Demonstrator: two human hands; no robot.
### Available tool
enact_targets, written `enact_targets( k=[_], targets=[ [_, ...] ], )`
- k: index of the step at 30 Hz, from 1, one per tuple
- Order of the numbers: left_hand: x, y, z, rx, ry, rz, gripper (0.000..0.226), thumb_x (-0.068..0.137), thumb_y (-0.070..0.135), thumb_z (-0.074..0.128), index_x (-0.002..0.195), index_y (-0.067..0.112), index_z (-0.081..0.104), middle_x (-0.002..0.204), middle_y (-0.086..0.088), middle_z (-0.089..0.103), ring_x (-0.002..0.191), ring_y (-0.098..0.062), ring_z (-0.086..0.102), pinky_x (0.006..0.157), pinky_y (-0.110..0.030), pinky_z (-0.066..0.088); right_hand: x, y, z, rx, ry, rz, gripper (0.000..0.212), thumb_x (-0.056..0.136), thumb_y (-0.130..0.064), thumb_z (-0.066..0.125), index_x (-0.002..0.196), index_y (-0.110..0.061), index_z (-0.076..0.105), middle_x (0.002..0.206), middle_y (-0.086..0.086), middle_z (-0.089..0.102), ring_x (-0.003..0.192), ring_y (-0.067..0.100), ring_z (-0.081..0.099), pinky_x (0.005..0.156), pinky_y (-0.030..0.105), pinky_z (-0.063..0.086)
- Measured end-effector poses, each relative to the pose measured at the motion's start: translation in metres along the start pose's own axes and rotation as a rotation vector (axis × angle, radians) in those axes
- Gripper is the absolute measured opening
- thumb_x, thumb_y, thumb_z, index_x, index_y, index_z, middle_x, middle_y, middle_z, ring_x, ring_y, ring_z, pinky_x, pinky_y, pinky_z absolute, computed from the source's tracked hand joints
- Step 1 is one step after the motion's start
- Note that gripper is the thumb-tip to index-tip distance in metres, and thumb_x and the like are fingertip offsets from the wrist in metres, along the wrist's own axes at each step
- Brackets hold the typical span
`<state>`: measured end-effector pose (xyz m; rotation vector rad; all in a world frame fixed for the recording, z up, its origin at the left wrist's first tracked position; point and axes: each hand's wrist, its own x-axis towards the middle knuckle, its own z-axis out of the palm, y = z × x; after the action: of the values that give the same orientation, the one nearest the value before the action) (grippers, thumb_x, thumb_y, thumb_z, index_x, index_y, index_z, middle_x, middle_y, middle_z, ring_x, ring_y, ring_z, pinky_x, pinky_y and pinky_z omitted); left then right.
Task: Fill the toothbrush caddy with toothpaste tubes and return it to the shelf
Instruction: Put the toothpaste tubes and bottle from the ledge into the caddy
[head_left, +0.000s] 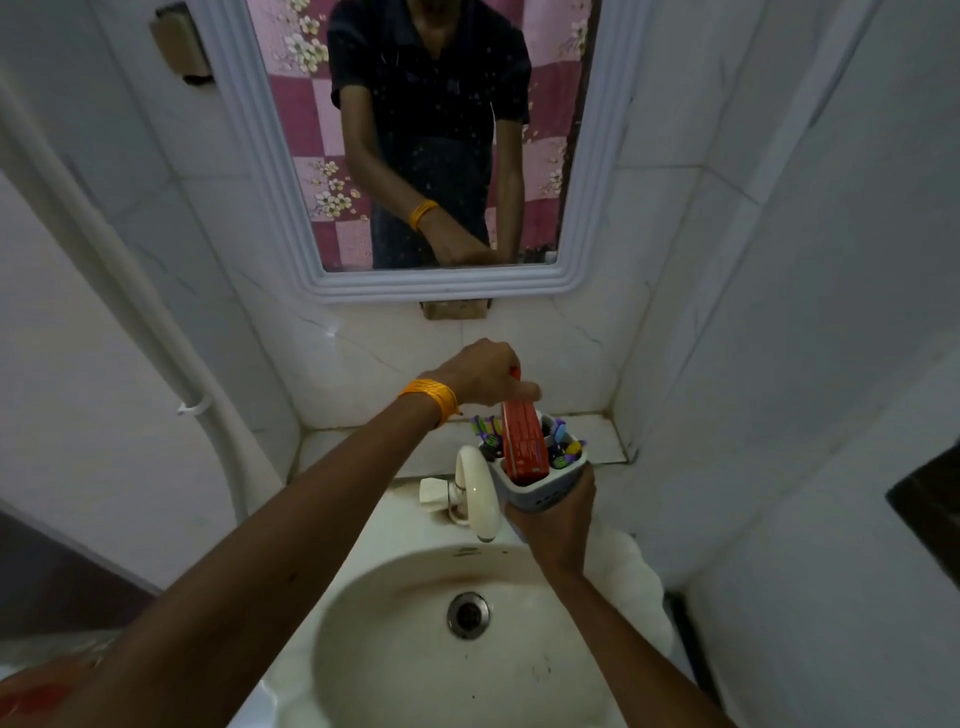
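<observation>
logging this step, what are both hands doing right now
Left hand: closed on the top of the red toothpaste tube, lowering it into the caddy.
Right hand: closed around the toothbrush caddy.

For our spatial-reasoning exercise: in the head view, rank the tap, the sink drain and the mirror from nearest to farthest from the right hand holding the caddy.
1. Tap, just left of the right hand.
2. Sink drain, below it in the basin.
3. Mirror, up on the wall.
</observation>
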<state>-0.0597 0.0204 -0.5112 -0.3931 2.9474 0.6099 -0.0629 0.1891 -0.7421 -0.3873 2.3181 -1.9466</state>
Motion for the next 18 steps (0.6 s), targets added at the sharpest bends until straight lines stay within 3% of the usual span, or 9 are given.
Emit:
enact_targets(
  k=[3,8,13,18],
  targets=[
    [0.008,0.008,0.007,0.043,-0.094,-0.026,0.044,0.089,0.051,0.06,0.072,0.01,0.065,0.058,0.001,0.058,0.055,-0.014,0.054,0.051,-0.023,0.04,0.011,0.031,0.007,0.023,-0.043,0.012,0.133,0.043,-0.05,0.103,0.153,-0.027,0.031,0.147,0.001,0.053,0.137,0.024,0.054,0.103,0.054,0.054],
    [0.011,0.014,0.029,0.09,-0.11,-0.029,0.045,0.087,0.053,0.063,0.081,0.008,0.063,0.066,-0.002,0.056,0.068,-0.023,0.055,0.062,-0.03,0.042,-0.004,-0.024,-0.006,-0.029,0.041,-0.037,0.125,0.043,-0.047,0.096,0.149,-0.016,0.036,0.138,0.004,0.055,0.13,0.024,0.057,0.104,0.047,0.054],
    [0.004,0.021,0.055,0.113,-0.137,0.004,0.046,0.086,0.048,0.066,0.096,0.003,0.065,0.091,-0.015,0.066,0.075,-0.022,0.052,0.067,-0.03,0.04,-0.008,-0.034,-0.009,-0.106,0.036,-0.05,0.127,0.043,-0.058,0.086,0.148,-0.006,0.037,0.135,0.01,0.054,0.125,0.024,0.056,0.099,0.037,0.053],
    [-0.006,0.027,0.064,0.088,-0.132,0.022,0.041,0.089,0.039,0.062,0.116,0.009,0.054,0.114,-0.016,0.064,0.086,-0.024,0.052,0.072,-0.032,0.041,-0.011,-0.039,-0.011,-0.102,0.053,-0.046,0.128,0.046,-0.059,0.085,0.149,-0.003,0.035,0.14,0.016,0.054,0.129,0.031,0.056,0.103,0.049,0.054]
  ],
)
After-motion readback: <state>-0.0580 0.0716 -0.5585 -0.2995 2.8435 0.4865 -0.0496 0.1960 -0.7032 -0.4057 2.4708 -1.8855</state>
